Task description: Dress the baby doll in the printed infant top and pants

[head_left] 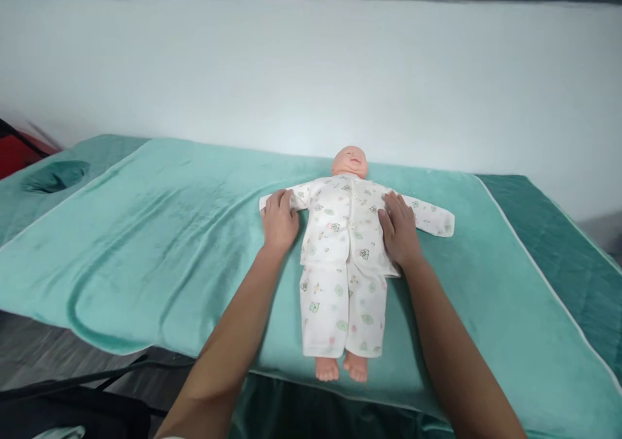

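A baby doll (pixel 349 162) lies on its back on a teal blanket (pixel 160 245), head toward the wall, bare feet near the front edge. It wears a white printed shirt (pixel 340 222) and matching trousers (pixel 340 309). My left hand (pixel 279 221) rests palm down on the doll's sleeve at the left, fingers together and laid flat. My right hand (pixel 399 230) lies flat on the right side of the shirt near the armpit, fingers stretched out. Neither hand holds anything.
The blanket covers a padded green massage table (pixel 558 232) with a face hole (pixel 54 176) at the far left. A white wall stands behind it. Dark floor and cables show below the front left edge. Something red sits at the far left.
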The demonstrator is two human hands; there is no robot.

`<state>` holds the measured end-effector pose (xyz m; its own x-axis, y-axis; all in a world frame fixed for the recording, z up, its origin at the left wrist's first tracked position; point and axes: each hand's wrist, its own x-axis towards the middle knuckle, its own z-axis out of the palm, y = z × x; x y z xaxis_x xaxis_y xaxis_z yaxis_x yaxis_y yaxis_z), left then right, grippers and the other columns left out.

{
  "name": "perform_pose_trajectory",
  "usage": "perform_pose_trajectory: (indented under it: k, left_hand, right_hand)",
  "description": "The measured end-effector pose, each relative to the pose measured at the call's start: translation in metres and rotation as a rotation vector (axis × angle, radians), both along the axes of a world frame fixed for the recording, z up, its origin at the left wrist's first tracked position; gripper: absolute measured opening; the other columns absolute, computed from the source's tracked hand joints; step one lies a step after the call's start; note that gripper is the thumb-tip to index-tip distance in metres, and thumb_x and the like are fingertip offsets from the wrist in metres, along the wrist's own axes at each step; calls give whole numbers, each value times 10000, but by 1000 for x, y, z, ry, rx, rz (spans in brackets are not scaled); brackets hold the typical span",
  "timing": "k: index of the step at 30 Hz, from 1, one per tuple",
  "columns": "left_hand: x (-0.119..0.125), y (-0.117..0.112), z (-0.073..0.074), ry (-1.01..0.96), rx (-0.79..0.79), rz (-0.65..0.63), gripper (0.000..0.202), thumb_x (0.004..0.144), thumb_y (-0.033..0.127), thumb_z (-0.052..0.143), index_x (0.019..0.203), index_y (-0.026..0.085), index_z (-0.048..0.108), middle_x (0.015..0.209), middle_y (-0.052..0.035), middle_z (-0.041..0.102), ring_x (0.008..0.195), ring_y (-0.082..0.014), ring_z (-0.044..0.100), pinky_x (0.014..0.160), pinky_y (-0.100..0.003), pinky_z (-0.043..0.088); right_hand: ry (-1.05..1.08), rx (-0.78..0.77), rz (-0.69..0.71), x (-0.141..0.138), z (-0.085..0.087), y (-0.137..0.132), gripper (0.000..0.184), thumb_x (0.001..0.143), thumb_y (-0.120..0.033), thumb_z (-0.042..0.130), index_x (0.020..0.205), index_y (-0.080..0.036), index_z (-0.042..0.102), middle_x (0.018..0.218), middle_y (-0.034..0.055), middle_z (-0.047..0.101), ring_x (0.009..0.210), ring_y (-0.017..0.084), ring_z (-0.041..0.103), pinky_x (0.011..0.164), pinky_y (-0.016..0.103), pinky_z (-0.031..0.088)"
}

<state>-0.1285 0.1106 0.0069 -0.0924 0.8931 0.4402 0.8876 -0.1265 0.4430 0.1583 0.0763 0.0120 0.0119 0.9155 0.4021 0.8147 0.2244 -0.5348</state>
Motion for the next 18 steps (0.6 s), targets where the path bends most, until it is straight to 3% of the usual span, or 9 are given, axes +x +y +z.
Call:
perform_pose_trajectory:
  k: [4,8,12,18]
  left_hand:
    - [-23,-2,-10,170,-179,108,583,947,223,411,1529,194,404,1533,-154,468,1419,-311,408,1165,-506,312]
    - [-39,1,-13,169,-222,150,567,975,231,344,1533,145,395,1533,-171,474,1378,-301,468,1170,-481,312]
    - [-52,4,-15,247,-242,128,597,970,151,278,1560,66,311,1596,-198,380,1455,-288,390,1189,-464,284]
    - [-67,6,-19,255,-191,148,618,926,55,264,1535,65,367,1605,-168,379,1448,-275,413,1192,-438,285]
  right_hand:
    - [-255,-127,-182,43,-15,-16,644,1026,-499,322,1570,-154,330,1670,125,224,1556,303,165,1242,562,173]
    - [-320,-238,-318,73,-21,-38,675,1019,-486,326,1574,-103,307,1655,156,256,1533,315,236,1238,518,217]
    - [-334,-274,-381,82,-21,-60,670,1018,-496,313,1553,-95,351,1632,181,303,1518,330,271,1223,505,243]
    - [-337,-305,-448,78,-20,-72,659,1026,-503,310,1547,-105,372,1614,222,318,1513,339,282,1216,497,235]
